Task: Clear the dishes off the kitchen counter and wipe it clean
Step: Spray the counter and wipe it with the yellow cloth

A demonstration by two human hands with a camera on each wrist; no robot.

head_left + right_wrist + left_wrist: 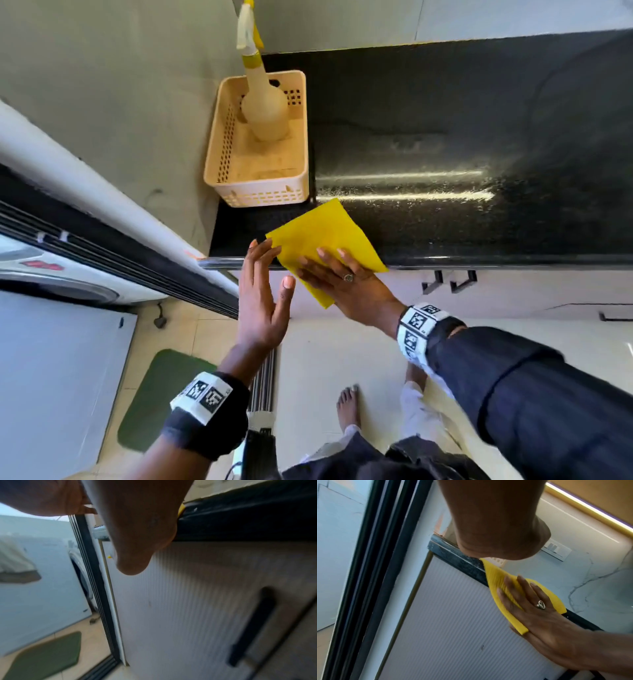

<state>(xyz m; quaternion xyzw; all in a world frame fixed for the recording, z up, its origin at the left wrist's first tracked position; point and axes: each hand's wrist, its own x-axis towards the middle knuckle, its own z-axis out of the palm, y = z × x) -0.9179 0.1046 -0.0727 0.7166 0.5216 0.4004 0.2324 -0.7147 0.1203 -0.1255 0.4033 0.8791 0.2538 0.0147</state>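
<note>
Pressing flat on a folded yellow cleaning cloth, the right hand keeps its fingers straight and spread, a ring on one of them. That cloth lies at the near left edge of the black speckled stone counter, one corner hanging over the rim. Just left of it the left hand is held wide, palm sideways, fingertips touching the cloth's left corner and holding nothing. Farther back on the counter's left end sits a beige perforated plastic basket with a pale spray bottle standing upright inside.
</note>
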